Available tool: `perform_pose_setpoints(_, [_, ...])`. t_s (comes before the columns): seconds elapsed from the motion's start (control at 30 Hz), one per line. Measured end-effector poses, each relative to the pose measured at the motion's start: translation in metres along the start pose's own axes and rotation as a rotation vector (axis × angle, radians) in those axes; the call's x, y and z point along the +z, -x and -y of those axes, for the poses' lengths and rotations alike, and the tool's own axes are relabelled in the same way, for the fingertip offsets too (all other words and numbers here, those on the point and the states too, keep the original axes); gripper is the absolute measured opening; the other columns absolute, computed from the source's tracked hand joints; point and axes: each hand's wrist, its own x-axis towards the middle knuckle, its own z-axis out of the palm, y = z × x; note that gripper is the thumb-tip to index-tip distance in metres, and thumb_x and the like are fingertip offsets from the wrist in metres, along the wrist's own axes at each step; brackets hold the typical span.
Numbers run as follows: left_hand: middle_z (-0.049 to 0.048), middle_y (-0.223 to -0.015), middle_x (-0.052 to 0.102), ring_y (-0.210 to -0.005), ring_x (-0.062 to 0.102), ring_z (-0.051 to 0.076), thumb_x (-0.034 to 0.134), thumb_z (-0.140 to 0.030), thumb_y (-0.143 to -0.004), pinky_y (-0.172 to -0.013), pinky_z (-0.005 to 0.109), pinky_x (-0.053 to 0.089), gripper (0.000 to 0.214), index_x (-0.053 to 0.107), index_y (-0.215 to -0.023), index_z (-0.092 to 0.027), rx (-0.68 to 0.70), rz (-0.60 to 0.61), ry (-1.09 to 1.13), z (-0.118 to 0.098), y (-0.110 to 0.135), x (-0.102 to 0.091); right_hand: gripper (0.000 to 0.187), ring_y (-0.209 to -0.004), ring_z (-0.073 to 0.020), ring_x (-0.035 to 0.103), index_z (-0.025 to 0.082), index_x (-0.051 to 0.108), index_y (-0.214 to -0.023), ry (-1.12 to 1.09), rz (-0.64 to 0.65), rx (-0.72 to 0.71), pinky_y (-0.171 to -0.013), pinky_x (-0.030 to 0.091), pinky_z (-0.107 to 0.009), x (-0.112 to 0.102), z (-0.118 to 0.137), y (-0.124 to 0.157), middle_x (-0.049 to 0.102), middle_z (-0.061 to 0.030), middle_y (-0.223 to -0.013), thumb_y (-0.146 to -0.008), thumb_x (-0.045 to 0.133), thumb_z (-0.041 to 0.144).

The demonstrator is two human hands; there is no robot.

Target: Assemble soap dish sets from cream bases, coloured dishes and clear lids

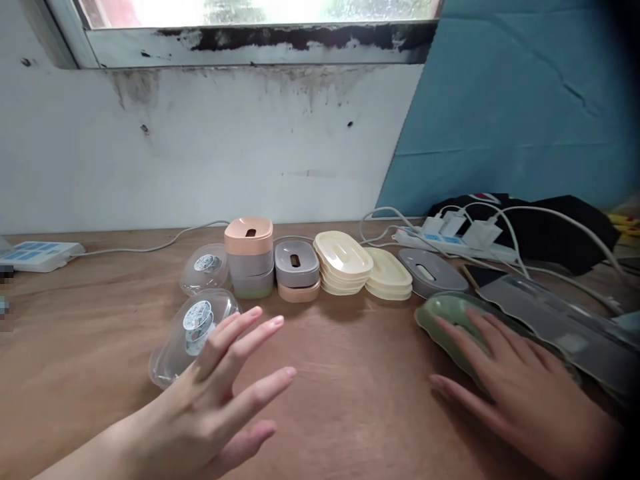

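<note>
My left hand (225, 390) hovers with its fingers spread and nothing in them. Partly behind it lies a clear plastic container (167, 357) with a white printed label. My right hand (520, 383) stretches its fingers over a green plastic lid-like piece (443, 308), much of which the hand covers; whether the fingers press on it is hard to tell. Beyond that piece sits a grey slotted lid (433, 273). Translucent grey plastic pieces (565, 333) lie behind my right hand.
Along the wall stand a peach-topped stack (249, 245), a grey slotted piece on a peach one (297, 272), and cream lid stacks (345, 257) (390, 270). A second clear container (205, 280) is nearby. Power strips (43, 255) (455, 241) and white cables lie at both sides.
</note>
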Motion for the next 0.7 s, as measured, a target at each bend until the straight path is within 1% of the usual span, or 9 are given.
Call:
perform_pose_setpoints(0.13, [0.0165,-0.146,0.023,-0.138,0.011,0.034,0.054,-0.017,-0.084,-0.107,0.054,0.028,0.043,0.045,-0.126,-0.016,0.041,0.018,0.091,-0.01,-0.023,0.004,0.063,-0.124,-0.0381,0.044,0.018,0.037,-0.14,-0.208,-0.076,-0.278,-0.085,0.047,-0.055,-0.024,0.032,-0.008,0.045,-0.017,-0.14,-0.082,0.047,0.043])
perform_pose_setpoints(0.2, [0.0183,-0.145,0.025,-0.139,0.009,0.033,0.057,-0.021,-0.083,-0.107,0.054,0.028,0.048,0.041,-0.129,-0.014,0.034,0.054,0.149,-0.014,-0.033,0.007,0.067,-0.13,-0.0321,0.038,0.02,0.031,-0.143,-0.324,-0.065,-0.459,-0.093,0.046,-0.048,-0.033,0.044,-0.014,0.042,-0.0093,-0.143,-0.081,0.052,0.036])
perform_pose_setpoints(0.27, [0.0206,-0.146,0.026,-0.139,0.009,0.034,0.061,-0.025,-0.081,-0.108,0.054,0.027,0.059,0.037,-0.133,-0.012,-0.008,0.123,0.196,-0.014,-0.043,0.012,0.068,-0.134,-0.0261,0.034,0.021,0.031,-0.143,-0.435,-0.069,-0.57,-0.098,0.045,-0.039,-0.039,0.054,-0.02,0.039,-0.0047,-0.145,-0.079,0.055,0.026])
perform_pose_setpoints(0.33, [0.0249,-0.147,0.022,-0.139,0.008,0.036,0.067,-0.032,-0.077,-0.108,0.055,0.025,0.074,0.032,-0.137,-0.007,-0.056,0.232,0.235,-0.011,-0.055,0.017,0.068,-0.136,-0.025,0.029,0.025,0.03,-0.142,-0.561,-0.092,-0.524,-0.101,0.043,-0.037,-0.039,0.061,-0.025,0.032,-0.0039,-0.149,-0.079,0.056,0.022])
perform_pose_setpoints(0.4, [0.0301,-0.148,0.015,-0.139,0.009,0.04,0.072,-0.039,-0.073,-0.108,0.055,0.025,0.09,0.025,-0.14,-0.003,-0.092,0.369,0.285,-0.004,-0.066,0.023,0.072,-0.136,-0.0279,0.029,0.026,0.026,-0.142,-0.684,-0.076,-0.344,-0.101,0.043,-0.04,-0.035,0.066,-0.029,0.023,-0.0074,-0.151,-0.078,0.059,0.024])
perform_pose_setpoints(0.47, [0.033,-0.148,0.01,-0.138,0.011,0.042,0.072,-0.046,-0.071,-0.106,0.053,0.029,0.1,0.018,-0.143,-0.001,-0.111,0.484,0.348,0.004,-0.075,0.03,0.078,-0.134,-0.0296,0.033,0.025,0.02,-0.142,-0.79,-0.019,-0.172,-0.099,0.045,-0.042,-0.026,0.068,-0.031,0.024,-0.012,-0.148,-0.076,0.062,0.027])
perform_pose_setpoints(0.5, [0.033,-0.148,0.012,-0.137,0.016,0.042,0.071,-0.049,-0.07,-0.105,0.052,0.032,0.103,0.016,-0.143,-0.001,-0.116,0.513,0.376,0.007,-0.079,0.033,0.082,-0.133,-0.0295,0.035,0.025,0.018,-0.142,-0.84,0.015,-0.141,-0.099,0.045,-0.041,-0.022,0.069,-0.033,0.026,-0.013,-0.146,-0.074,0.063,0.028])
perform_pose_setpoints(0.6, [0.0286,-0.139,0.034,-0.128,0.038,0.04,0.071,-0.051,-0.068,-0.096,0.047,0.043,0.102,0.02,-0.143,-0.006,-0.133,0.51,0.417,0.009,-0.085,0.036,0.093,-0.135,-0.0312,0.031,0.027,0.011,-0.143,-0.986,0.094,-0.183,-0.101,0.043,-0.044,-0.008,0.069,-0.036,0.025,-0.0135,-0.146,-0.068,0.068,0.028])
perform_pose_setpoints(0.7, [0.0243,-0.126,0.046,-0.116,0.049,0.036,0.073,-0.048,-0.066,-0.091,0.046,0.048,0.097,0.027,-0.141,-0.007,-0.209,0.433,0.419,0.002,-0.08,0.025,0.113,-0.136,-0.0351,0.028,0.027,-0.006,-0.145,-1.089,0.201,-0.171,-0.103,0.038,-0.051,0.002,0.067,-0.038,0.019,-0.0159,-0.15,-0.063,0.072,0.028])
